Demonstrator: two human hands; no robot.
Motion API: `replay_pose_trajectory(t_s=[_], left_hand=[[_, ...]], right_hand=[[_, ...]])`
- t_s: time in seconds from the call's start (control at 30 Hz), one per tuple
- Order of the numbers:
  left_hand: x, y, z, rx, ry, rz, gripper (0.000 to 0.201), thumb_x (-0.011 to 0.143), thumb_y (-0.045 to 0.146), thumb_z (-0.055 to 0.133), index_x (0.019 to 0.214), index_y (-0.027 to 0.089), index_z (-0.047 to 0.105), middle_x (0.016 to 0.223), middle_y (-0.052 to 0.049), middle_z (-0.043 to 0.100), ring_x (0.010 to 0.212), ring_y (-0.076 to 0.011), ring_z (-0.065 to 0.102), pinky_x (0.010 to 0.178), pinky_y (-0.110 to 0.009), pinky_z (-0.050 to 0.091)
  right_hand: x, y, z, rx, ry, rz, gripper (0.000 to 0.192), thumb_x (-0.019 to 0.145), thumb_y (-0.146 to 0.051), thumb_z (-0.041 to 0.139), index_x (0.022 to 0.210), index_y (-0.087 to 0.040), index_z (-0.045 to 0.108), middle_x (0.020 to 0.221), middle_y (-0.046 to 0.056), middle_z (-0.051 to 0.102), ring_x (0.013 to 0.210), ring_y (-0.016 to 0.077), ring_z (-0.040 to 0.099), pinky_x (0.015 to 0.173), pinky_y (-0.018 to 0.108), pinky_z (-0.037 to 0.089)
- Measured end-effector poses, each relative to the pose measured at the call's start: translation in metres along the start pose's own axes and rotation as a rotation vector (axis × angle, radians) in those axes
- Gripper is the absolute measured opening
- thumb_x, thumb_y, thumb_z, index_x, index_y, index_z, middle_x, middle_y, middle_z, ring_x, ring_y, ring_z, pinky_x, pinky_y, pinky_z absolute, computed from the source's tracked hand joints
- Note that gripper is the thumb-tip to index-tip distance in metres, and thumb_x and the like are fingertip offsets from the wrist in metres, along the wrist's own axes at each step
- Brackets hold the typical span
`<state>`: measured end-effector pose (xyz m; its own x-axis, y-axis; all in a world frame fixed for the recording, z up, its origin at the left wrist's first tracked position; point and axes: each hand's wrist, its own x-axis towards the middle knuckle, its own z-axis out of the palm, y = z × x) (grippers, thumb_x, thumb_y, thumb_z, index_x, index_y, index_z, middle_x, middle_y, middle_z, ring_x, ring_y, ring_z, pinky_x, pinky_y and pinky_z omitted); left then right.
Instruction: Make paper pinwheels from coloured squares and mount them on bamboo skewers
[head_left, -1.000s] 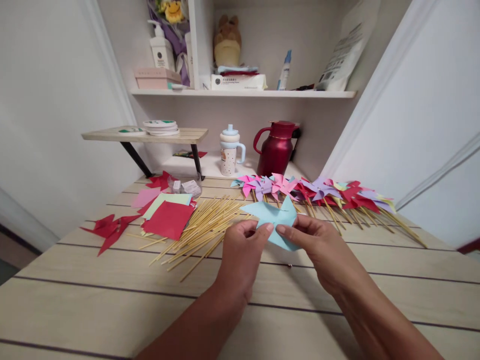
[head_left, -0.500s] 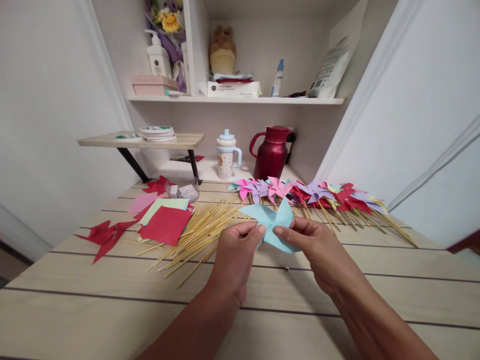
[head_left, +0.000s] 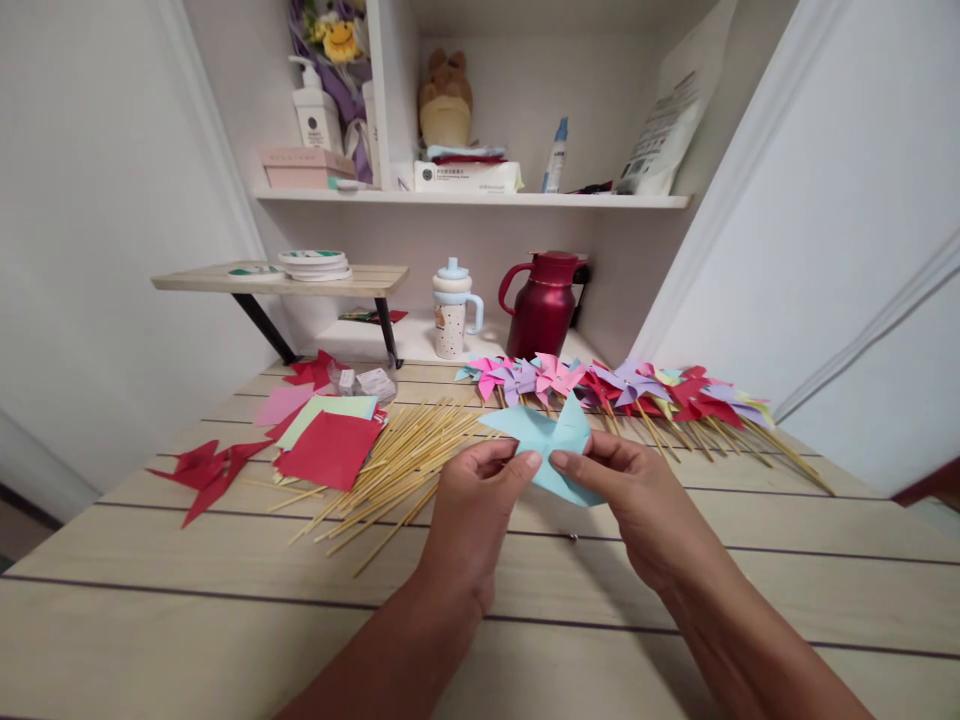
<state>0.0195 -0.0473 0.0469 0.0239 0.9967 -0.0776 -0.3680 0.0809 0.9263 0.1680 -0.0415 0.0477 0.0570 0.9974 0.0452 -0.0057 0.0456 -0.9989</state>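
A light blue paper pinwheel [head_left: 551,440] with pointed blades is held above the table between both hands. My left hand [head_left: 480,490] pinches its left side, thumb on top near the centre. On the right edge, my right hand [head_left: 626,490] grips the paper between thumb and fingers, the fingertips behind it partly hidden. Below the paper, a tiny metallic piece [head_left: 574,537] lies on the table. Thin wooden sticks [head_left: 405,460] are spread in a loose pile left of my left hand.
Red and green paper squares [head_left: 330,450] lie beside the sticks, with a red cut paper shape [head_left: 212,475] farther left. Finished pinwheels on sticks [head_left: 630,385] line the back right. Behind stand a sippy cup [head_left: 450,325], a red jug [head_left: 545,310] and a small raised shelf [head_left: 367,280].
Both hands keep hold of the blue paper in nearly the same spot. My right hand has shifted very slightly to the right.
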Motion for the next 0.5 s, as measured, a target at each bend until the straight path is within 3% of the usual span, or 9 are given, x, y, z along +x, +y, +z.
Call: replay_pose_trajectory(t_s=[0.13,0.23,0.43,0.5], left_hand=[[0.0,-0.001,0.001,-0.007,-0.002,-0.012,0.025,0.064,0.035,0.084,0.077,0.016,0.074,0.078,-0.005,0.072,0.073,-0.0172,0.063,0.074,-0.029,0.046],[-0.002,0.0,0.002,0.021,0.066,-0.006,0.023,0.064,0.035,0.083,0.073,0.016,0.073,0.072,-0.003,0.07,0.067,-0.0152,0.06,0.068,-0.028,0.045],[-0.001,0.001,0.001,0.076,0.142,-0.009,0.021,0.065,0.033,0.082,0.07,0.016,0.071,0.071,-0.002,0.068,0.066,-0.0141,0.057,0.064,-0.026,0.042],[0.0,0.0,0.0,0.081,0.154,-0.021,0.02,0.066,0.033,0.081,0.072,0.016,0.072,0.072,-0.003,0.069,0.069,-0.0158,0.059,0.067,-0.028,0.043]], right_hand=[[-0.001,0.002,0.001,-0.024,-0.01,-0.001,0.027,0.069,-0.044,0.08,0.069,-0.02,0.068,0.064,-0.001,0.063,0.058,0.0137,0.049,0.056,0.028,0.036],[-0.002,0.002,0.002,-0.021,-0.037,-0.005,0.027,0.071,-0.044,0.08,0.069,-0.02,0.067,0.065,-0.001,0.063,0.06,0.0138,0.051,0.057,0.028,0.039],[-0.001,0.0,-0.004,0.04,0.083,-0.205,0.034,0.079,-0.04,0.077,0.11,-0.029,0.067,0.092,0.001,0.065,0.08,0.017,0.061,0.069,0.03,0.05],[0.0,0.0,-0.008,-0.06,0.1,-0.282,0.025,0.083,-0.041,0.073,0.105,-0.03,0.07,0.1,0.003,0.063,0.086,0.0185,0.061,0.072,0.033,0.051]])
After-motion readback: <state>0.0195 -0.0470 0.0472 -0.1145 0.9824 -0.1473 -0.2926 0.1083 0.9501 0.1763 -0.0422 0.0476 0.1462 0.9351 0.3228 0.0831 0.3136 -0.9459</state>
